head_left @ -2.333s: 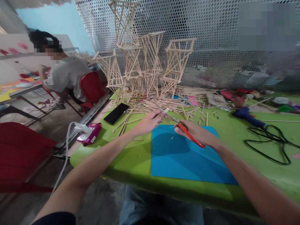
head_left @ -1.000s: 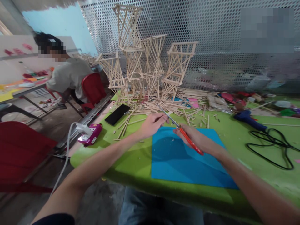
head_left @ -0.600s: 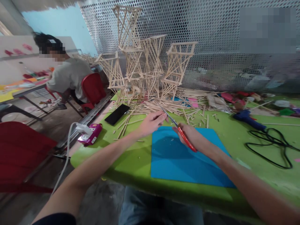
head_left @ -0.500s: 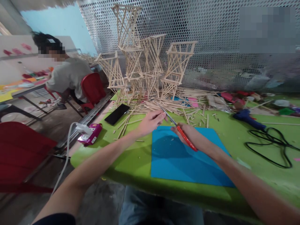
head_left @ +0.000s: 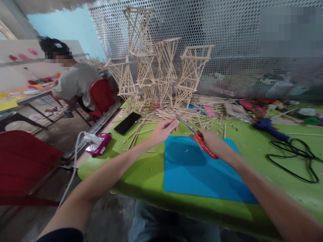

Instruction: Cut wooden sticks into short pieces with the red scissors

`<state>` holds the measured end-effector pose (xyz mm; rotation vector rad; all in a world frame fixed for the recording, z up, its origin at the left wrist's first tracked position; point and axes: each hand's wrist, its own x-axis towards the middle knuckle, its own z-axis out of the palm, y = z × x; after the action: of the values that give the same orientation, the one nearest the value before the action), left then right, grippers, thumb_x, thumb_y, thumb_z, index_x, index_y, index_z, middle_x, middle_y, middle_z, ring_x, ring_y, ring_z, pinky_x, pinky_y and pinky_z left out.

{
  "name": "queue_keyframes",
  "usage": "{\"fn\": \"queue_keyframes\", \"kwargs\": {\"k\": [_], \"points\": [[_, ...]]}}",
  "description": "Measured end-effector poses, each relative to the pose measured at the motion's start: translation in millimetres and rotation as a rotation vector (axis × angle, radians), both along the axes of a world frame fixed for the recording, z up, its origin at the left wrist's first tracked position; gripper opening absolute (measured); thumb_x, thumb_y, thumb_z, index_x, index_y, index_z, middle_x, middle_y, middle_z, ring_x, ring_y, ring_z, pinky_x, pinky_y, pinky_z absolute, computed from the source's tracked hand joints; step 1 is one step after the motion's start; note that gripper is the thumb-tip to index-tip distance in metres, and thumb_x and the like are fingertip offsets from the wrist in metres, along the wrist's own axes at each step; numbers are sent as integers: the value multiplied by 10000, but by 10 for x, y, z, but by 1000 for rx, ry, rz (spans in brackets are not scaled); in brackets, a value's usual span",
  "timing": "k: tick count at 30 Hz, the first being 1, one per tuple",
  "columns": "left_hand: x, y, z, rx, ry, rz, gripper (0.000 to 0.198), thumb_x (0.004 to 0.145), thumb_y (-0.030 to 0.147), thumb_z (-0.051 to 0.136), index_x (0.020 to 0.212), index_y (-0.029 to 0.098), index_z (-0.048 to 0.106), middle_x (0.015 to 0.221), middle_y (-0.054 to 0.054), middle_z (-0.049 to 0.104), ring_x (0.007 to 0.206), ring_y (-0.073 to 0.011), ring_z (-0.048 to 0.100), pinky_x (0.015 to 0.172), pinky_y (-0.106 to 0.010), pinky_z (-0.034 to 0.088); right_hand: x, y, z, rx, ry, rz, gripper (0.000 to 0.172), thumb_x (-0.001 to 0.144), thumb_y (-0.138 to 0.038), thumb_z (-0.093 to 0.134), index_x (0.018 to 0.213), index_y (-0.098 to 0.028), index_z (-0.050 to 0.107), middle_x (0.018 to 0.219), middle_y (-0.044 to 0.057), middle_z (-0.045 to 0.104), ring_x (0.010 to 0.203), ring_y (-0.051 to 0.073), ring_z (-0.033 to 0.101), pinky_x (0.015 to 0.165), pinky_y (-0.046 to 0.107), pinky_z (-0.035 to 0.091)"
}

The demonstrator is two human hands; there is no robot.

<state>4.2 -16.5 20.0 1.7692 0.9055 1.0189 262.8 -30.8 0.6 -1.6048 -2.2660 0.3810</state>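
Note:
My right hand is wrapped around the red handles of a pair of scissors. Their long metal blades point up and left, toward the fingers of my left hand. Those left fingers are pinched together just beside the blade tips; whatever they hold is too small or hidden to make out. Beneath both hands lies a blue sheet on the green table, with a few tiny scraps on it. Beyond the hands spreads a pile of thin wooden sticks.
A tall structure of glued sticks rises behind the pile, before a perforated metal panel. A black phone and a purple power strip sit at left. A blue glue gun with a looped black cord lies right. A seated person is far left.
My right hand and the scissors have shifted slightly right, away from my left hand. The blades have moved off the left fingertips. The whole view has drifted a little.

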Motion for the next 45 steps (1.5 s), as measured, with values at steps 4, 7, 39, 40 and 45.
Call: {"fn": "queue_keyframes", "kwargs": {"k": [4, 7, 39, 40, 45], "points": [[-18, 27, -11, -25, 36, 61, 509, 1000, 533, 502, 625, 189, 487, 611, 22, 442, 589, -112, 386, 593, -281, 311, 13, -15, 83, 20, 58, -40, 410, 982, -593, 551, 764, -253, 480, 729, 64, 684, 628, 198, 559, 623, 324, 368], [-34, 50, -23, -84, 28, 96, 493, 993, 484, 503, 597, 190, 489, 566, 31, 381, 545, -107, 336, 555, -286, 276, 9, -24, 137, 27, 75, -69, 388, 925, -596, 637, 788, -238, 576, 792, 75, 730, 703, 218, 618, 650, 320, 386], [-397, 932, -603, 466, 628, 31, 144, 993, 185, 654, 1047, 151, 783, 1203, -148, 770, 1115, -255, 693, 1072, -436, 532, 30, 47, 71, 8, -55, -229, 286, 904, -527, 674, 919, -242, 680, 973, 73, 804, 862, 274, 708, 648, 307, 385], [-393, 941, -603, 436, 634, 41, 156, 986, 185, 663, 1079, 153, 783, 1179, -143, 778, 1090, -250, 697, 1060, -431, 537, 27, 46, 70, 3, -55, -228, 285, 904, -526, 675, 924, -242, 684, 983, 73, 807, 868, 276, 711, 650, 308, 385], [-432, 950, -565, 277, 706, 100, 285, 965, 279, 709, 1213, 151, 770, 1137, -135, 793, 969, -246, 703, 939, -380, 547, 5, 29, 81, 13, -67, -211, 237, 905, -473, 668, 952, -243, 701, 986, 77, 809, 879, 282, 711, 649, 315, 372]]}}
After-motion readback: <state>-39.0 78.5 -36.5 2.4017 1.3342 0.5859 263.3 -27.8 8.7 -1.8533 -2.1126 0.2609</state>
